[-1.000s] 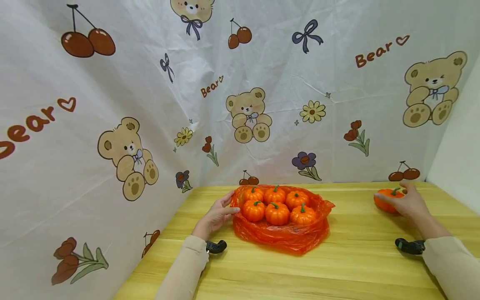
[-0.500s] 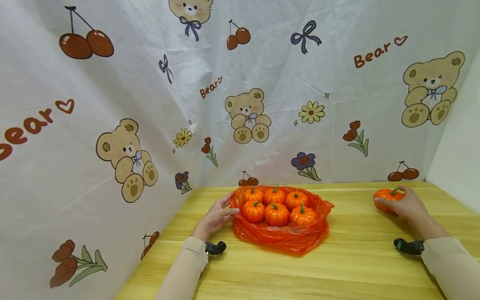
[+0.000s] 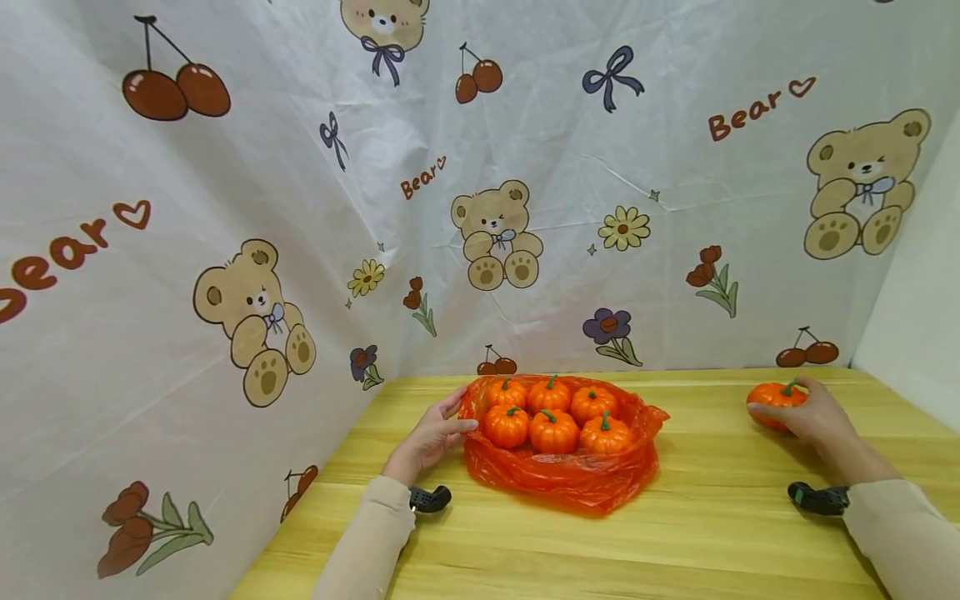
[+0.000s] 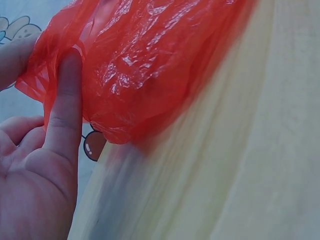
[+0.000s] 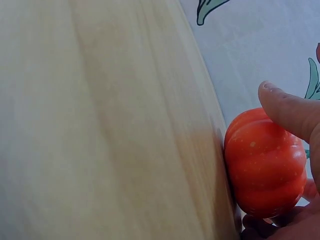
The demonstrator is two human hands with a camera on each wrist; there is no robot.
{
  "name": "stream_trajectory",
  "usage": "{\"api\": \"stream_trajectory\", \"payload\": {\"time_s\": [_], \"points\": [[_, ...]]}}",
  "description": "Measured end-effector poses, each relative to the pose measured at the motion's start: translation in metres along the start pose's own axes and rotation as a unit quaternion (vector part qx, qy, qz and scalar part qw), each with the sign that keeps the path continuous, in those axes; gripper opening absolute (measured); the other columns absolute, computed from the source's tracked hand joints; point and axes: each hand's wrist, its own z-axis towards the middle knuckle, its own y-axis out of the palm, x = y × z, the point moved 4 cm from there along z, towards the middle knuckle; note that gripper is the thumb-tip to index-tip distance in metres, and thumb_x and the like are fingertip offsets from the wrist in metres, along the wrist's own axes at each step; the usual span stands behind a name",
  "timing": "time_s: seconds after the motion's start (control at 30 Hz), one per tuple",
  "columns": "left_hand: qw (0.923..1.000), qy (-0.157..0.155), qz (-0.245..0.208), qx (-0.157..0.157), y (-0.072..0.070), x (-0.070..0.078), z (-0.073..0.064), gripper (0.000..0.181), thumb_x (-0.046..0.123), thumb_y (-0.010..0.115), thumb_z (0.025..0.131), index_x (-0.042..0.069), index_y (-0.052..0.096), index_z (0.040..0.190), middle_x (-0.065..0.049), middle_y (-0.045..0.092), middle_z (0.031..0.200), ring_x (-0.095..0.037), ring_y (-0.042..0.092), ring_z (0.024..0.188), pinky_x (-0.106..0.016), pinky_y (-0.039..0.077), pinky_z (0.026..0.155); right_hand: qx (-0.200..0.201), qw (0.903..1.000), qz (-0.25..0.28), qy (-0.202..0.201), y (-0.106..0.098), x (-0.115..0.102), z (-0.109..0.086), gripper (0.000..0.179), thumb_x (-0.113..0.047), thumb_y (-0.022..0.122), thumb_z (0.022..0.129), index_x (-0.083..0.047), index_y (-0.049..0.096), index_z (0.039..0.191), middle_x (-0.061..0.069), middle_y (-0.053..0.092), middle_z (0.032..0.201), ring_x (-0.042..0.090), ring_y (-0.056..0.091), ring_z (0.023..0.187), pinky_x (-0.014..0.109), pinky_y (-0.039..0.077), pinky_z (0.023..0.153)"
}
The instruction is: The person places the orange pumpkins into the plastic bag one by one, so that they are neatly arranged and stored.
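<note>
A red plastic bag [image 3: 562, 483] sits on the table, its mouth spread wide around several small orange pumpkins [image 3: 553, 431] with green stems. At its left rim my left hand [image 3: 432, 432] pinches the thin film; the left wrist view has the thumb [image 4: 69, 95] against the outside of the bag [image 4: 145, 65]. Far to the right, one more pumpkin [image 3: 772, 397] is held in my right hand [image 3: 821, 417]. In the right wrist view the thumb [image 5: 290, 111] lies over that pumpkin [image 5: 265, 165] and other fingers reach beneath it, close to the tabletop.
The light wooden table [image 3: 712, 508] runs back to a white cloth [image 3: 555, 325] printed with bears, cherries and flowers. More of this cloth slopes along the left side. A plain white wall [image 3: 918, 333] stands at the right. Each wrist wears a black device [image 3: 431, 498].
My right hand has closed in around the lone pumpkin, fingers lowering onto it from a looser spread. The left hand and the bag stay where they were.
</note>
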Motion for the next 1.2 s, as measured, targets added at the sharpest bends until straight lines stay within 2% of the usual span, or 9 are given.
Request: {"api": "stream_trajectory", "payload": {"time_s": [0.13, 0.47, 0.7, 0.9, 1.07, 1.2], "points": [[1.0, -0.006, 0.005, 0.002, -0.002, -0.002, 0.0, 0.089, -0.005, 0.068, 0.093, 0.015, 0.021, 0.166, -0.014, 0.018, 0.173, -0.028, 0.054, 0.135, -0.023, 0.061, 0.089, -0.007, 0.9999, 0.001, 0.007, 0.002, 0.003, -0.001, 0.116, -0.053, 0.065, 0.096, 0.02, -0.004, 0.152, 0.055, 0.011, 0.146, 0.066, 0.027, 0.127, 0.078, 0.029, 0.11], [1.0, -0.005, 0.001, 0.007, 0.0, -0.001, 0.0, 0.087, -0.005, 0.068, 0.094, 0.015, 0.022, 0.166, -0.014, 0.019, 0.172, -0.018, 0.063, 0.122, -0.023, 0.061, 0.088, -0.01, 0.9999, -0.007, -0.009, 0.001, -0.002, -0.001, 0.114, -0.056, 0.062, 0.097, 0.021, -0.001, 0.152, 0.055, 0.013, 0.146, 0.067, 0.027, 0.127, 0.078, 0.031, 0.109], [1.0, -0.007, 0.004, 0.006, 0.001, 0.001, -0.002, 0.087, -0.004, 0.068, 0.094, 0.014, 0.021, 0.166, -0.015, 0.018, 0.172, -0.019, 0.062, 0.123, -0.023, 0.061, 0.088, -0.021, 0.9997, 0.004, -0.015, 0.002, -0.008, -0.002, 0.114, -0.058, 0.06, 0.098, 0.02, -0.002, 0.153, 0.054, 0.013, 0.148, 0.067, 0.026, 0.13, 0.078, 0.03, 0.11], [1.0, -0.006, -0.004, 0.003, 0.001, 0.001, -0.002, 0.088, -0.005, 0.067, 0.094, 0.014, 0.021, 0.166, -0.014, 0.017, 0.173, -0.02, 0.061, 0.124, -0.021, 0.061, 0.086, -0.019, 0.9994, 0.004, -0.027, 0.003, -0.017, -0.002, 0.111, -0.058, 0.059, 0.098, 0.02, 0.004, 0.153, 0.053, 0.016, 0.148, 0.066, 0.028, 0.13, 0.077, 0.031, 0.11], [1.0, -0.008, -0.005, -0.001, 0.002, 0.002, -0.003, 0.088, -0.005, 0.066, 0.095, 0.014, 0.019, 0.166, -0.012, 0.018, 0.173, -0.031, 0.052, 0.137, -0.02, 0.061, 0.086, -0.03, 0.9988, -0.011, -0.037, 0.004, -0.024, -0.003, 0.11, -0.058, 0.058, 0.098, 0.02, 0.004, 0.153, 0.054, 0.016, 0.148, 0.066, 0.028, 0.131, 0.076, 0.031, 0.11], [0.9999, -0.009, -0.006, -0.001, 0.002, 0.003, -0.002, 0.087, -0.003, 0.067, 0.096, 0.016, 0.02, 0.166, -0.011, 0.019, 0.173, -0.029, 0.05, 0.139, -0.02, 0.06, 0.087, -0.038, 0.9983, -0.013, -0.041, 0.003, -0.029, -0.002, 0.111, -0.058, 0.057, 0.099, 0.021, 0.001, 0.153, 0.054, 0.015, 0.149, 0.067, 0.027, 0.132, 0.077, 0.03, 0.11]]}}
